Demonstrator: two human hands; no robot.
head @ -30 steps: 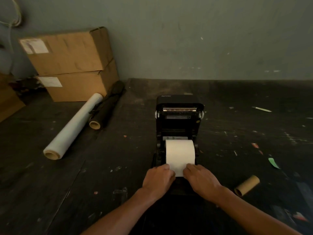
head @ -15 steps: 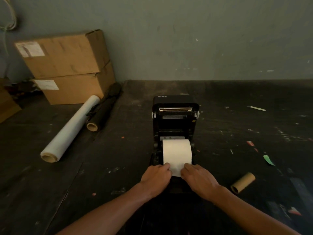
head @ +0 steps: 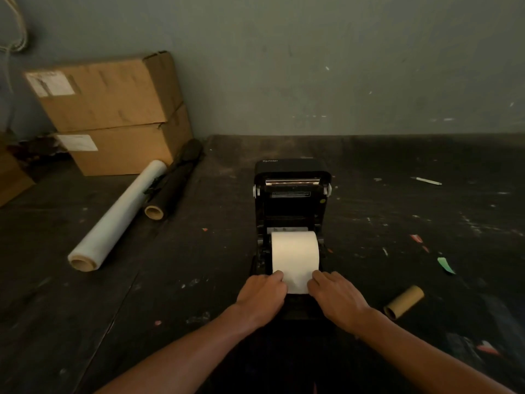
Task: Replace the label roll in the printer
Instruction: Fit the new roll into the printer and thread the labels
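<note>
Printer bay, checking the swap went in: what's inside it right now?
A white label roll sits in the open printer, its loose end pulled forward under the left hand and right hand. The roll covers its core and holders.

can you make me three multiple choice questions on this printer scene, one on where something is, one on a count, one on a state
1. Where does the empty cardboard core lie?
A. on the table, right of the printer
B. on top of the boxes
C. inside the printer

2. How many cardboard boxes stand stacked at the back left?
A. one
B. two
C. four

3. How is the printer's lid?
A. shut flat
B. taken off and laid on the table
C. swung up and open

Answers:
1. A, the core lies on the dark table to the right of the printer.
2. B, one box sits on another against the wall.
3. C, the lid stands up behind the white label roll, whose loose end the left hand and right hand hold at each side.
</note>
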